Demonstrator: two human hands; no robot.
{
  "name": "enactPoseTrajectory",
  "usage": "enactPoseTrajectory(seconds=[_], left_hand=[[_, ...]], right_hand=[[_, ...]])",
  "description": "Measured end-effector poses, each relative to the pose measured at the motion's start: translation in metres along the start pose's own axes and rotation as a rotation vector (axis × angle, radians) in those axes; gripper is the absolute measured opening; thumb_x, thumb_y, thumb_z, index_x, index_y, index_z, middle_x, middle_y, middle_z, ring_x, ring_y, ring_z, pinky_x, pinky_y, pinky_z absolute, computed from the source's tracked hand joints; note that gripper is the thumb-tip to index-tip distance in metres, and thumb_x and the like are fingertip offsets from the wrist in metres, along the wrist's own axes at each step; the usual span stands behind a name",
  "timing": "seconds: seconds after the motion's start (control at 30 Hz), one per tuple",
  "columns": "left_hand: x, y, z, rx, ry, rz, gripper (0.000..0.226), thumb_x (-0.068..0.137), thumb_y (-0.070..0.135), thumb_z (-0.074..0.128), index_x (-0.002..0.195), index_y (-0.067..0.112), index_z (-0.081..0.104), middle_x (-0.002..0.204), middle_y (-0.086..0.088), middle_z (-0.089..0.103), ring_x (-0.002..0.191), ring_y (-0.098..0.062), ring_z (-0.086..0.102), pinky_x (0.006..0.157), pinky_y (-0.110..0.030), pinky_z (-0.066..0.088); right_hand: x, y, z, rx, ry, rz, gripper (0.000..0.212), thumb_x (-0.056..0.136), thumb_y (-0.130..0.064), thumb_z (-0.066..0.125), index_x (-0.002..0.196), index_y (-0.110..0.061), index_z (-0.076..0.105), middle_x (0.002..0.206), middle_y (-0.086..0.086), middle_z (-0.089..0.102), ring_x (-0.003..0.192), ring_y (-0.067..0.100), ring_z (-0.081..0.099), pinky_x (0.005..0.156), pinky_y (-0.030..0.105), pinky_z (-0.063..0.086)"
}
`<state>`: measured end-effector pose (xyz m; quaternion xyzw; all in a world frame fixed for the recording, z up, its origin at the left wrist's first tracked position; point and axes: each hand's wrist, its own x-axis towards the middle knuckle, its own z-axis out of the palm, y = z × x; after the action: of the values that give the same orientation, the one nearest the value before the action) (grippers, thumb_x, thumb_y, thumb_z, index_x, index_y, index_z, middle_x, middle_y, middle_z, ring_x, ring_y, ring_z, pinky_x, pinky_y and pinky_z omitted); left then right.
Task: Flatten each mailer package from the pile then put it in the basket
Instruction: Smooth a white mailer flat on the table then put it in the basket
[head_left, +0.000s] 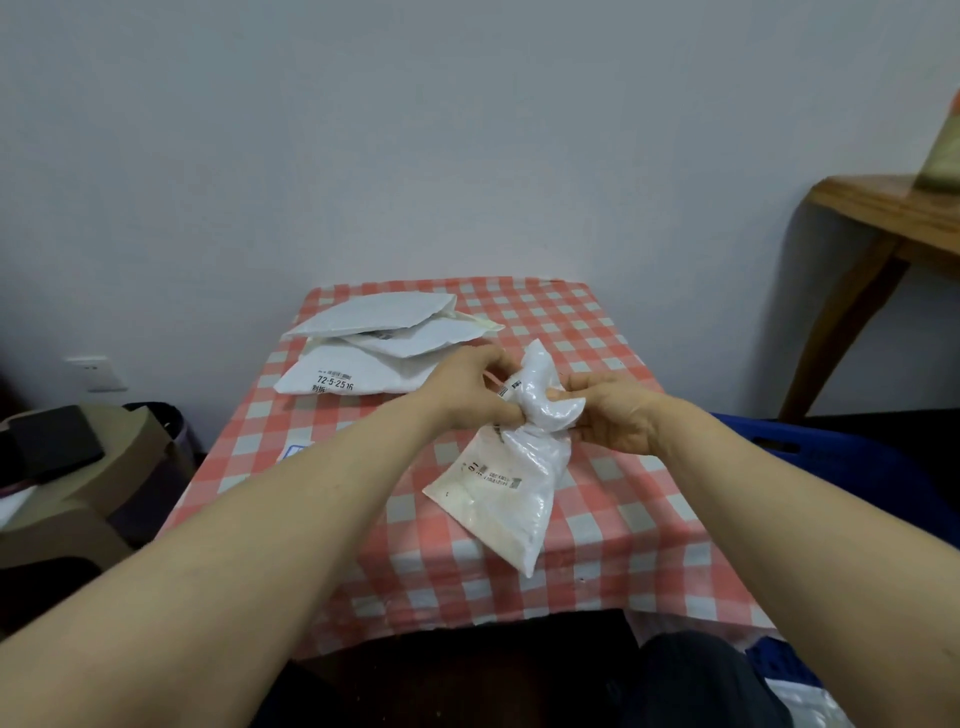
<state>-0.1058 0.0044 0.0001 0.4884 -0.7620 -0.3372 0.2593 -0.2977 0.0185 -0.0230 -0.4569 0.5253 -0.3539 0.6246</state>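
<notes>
Head view: left hand (470, 387) and right hand (618, 415), each grip pinched tight on the twisted neck of a crumpled white plastic mailer package (511, 488) over the red-checked surface (597, 519), presumably to untwist it; remaining pile of white mailers (374, 348) behind, blue plastic basket (841, 457) at right.

So the mailer (511, 488) was a glossy white plastic one, scrunched and twisted at its top end, right where the left hand (467, 389) and right hand (618, 415) both pinched it. The rest drooped below the hands, wrinkly, with a printed label and barcode facing up. The pile (374, 343) sat past the left hand and off to its left: a few white mailers stacked loosely, overlapping, with black print on the bottom one. The basket (810, 452) was blue, just right of the right wrist, only partly showing.
</notes>
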Motion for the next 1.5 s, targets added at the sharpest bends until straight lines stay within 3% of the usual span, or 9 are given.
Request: enactPoseTrajectory(seconds=[0.17, 0.5, 0.6, 0.73, 0.9, 1.03, 1.2, 1.37, 1.5], left_hand=[[0.002, 0.004, -0.016, 0.045, -0.048, -0.020, 0.024, 0.066, 0.005, 0.076, 0.089, 0.007, 0.069, 0.085, -0.004, 0.066, 0.072, -0.013, 0.057, 0.071, -0.028, 0.052], [0.003, -0.001, -0.022, -0.043, 0.166, -0.048, 0.036, 0.072, 0.032, 0.080, 0.093, 0.020, 0.054, 0.089, 0.002, 0.058, 0.079, -0.016, 0.058, 0.076, -0.038, 0.055], [-0.002, 0.005, -0.020, -0.230, -0.029, -0.079, 0.017, 0.079, 0.015, 0.069, 0.095, 0.021, 0.066, 0.102, 0.001, 0.062, 0.097, -0.014, 0.061, 0.088, -0.036, 0.055], [-0.008, 0.002, -0.017, -0.122, -0.262, 0.014, 0.040, 0.070, 0.012, 0.077, 0.105, 0.028, 0.066, 0.116, 0.011, 0.063, 0.114, -0.006, 0.055, 0.096, -0.025, 0.046], [-0.005, -0.003, -0.010, -0.071, 0.005, 0.004, 0.038, 0.061, 0.013, 0.088, 0.082, 0.026, 0.059, 0.090, 0.010, 0.063, 0.092, -0.013, 0.061, 0.088, -0.030, 0.051], [-0.006, 0.002, -0.019, -0.081, -0.083, -0.049, 0.031, 0.062, 0.009, 0.087, 0.079, 0.016, 0.062, 0.075, 0.007, 0.060, 0.070, -0.009, 0.056, 0.067, -0.023, 0.048], [-0.007, 0.008, -0.031, -0.092, -0.151, -0.089, 0.033, 0.062, 0.029, 0.087, 0.076, 0.014, 0.062, 0.084, 0.000, 0.063, 0.084, -0.012, 0.060, 0.075, -0.028, 0.049], [0.001, 0.005, -0.029, -0.136, 0.128, -0.156, 0.044, 0.069, 0.049, 0.078, 0.074, 0.016, 0.050, 0.072, -0.004, 0.042, 0.066, -0.018, 0.041, 0.060, -0.029, 0.035], [0.006, -0.004, -0.021, -0.290, 0.068, -0.285, 0.033, 0.072, 0.034, 0.076, 0.074, 0.005, 0.060, 0.074, -0.009, 0.056, 0.068, -0.023, 0.058, 0.074, -0.030, 0.055]], right_hand=[[0.000, -0.001, 0.004, 0.022, 0.036, -0.056, 0.009, 0.088, -0.012, 0.064, 0.095, -0.006, 0.066, 0.090, 0.007, 0.070, 0.080, 0.017, 0.066, 0.069, 0.025, 0.057], [-0.004, -0.002, 0.014, 0.142, -0.110, -0.200, 0.037, 0.085, 0.006, 0.058, 0.119, -0.008, 0.062, 0.106, 0.011, 0.068, 0.092, 0.023, 0.066, 0.081, 0.034, 0.057], [-0.007, -0.005, 0.013, 0.104, -0.011, -0.202, 0.019, 0.088, -0.002, 0.061, 0.105, -0.010, 0.066, 0.087, 0.005, 0.073, 0.072, 0.013, 0.070, 0.060, 0.024, 0.057], [-0.004, -0.002, 0.011, 0.076, -0.012, -0.195, 0.019, 0.088, -0.003, 0.061, 0.106, -0.007, 0.066, 0.086, 0.006, 0.073, 0.072, 0.015, 0.070, 0.061, 0.026, 0.056], [0.013, 0.003, 0.017, -0.019, -0.001, -0.152, 0.035, 0.082, -0.005, 0.069, 0.116, -0.003, 0.063, 0.105, 0.015, 0.069, 0.095, 0.026, 0.068, 0.070, 0.031, 0.054], [0.008, 0.005, 0.010, 0.029, -0.018, -0.209, 0.033, 0.085, 0.013, 0.056, 0.112, -0.004, 0.064, 0.096, 0.011, 0.071, 0.088, 0.023, 0.069, 0.070, 0.032, 0.056], [0.002, 0.000, 0.007, 0.034, -0.082, -0.243, 0.019, 0.090, 0.005, 0.053, 0.104, -0.002, 0.062, 0.094, 0.012, 0.068, 0.091, 0.030, 0.066, 0.074, 0.038, 0.057], [0.002, 0.009, 0.006, 0.492, -0.093, -0.177, 0.027, 0.096, 0.001, 0.042, 0.118, 0.000, 0.057, 0.115, 0.019, 0.065, 0.105, 0.031, 0.065, 0.089, 0.040, 0.055], [0.003, 0.022, 0.012, 0.444, -0.116, -0.209, 0.036, 0.089, 0.001, 0.053, 0.125, -0.005, 0.056, 0.119, 0.016, 0.065, 0.106, 0.028, 0.065, 0.084, 0.037, 0.057]])
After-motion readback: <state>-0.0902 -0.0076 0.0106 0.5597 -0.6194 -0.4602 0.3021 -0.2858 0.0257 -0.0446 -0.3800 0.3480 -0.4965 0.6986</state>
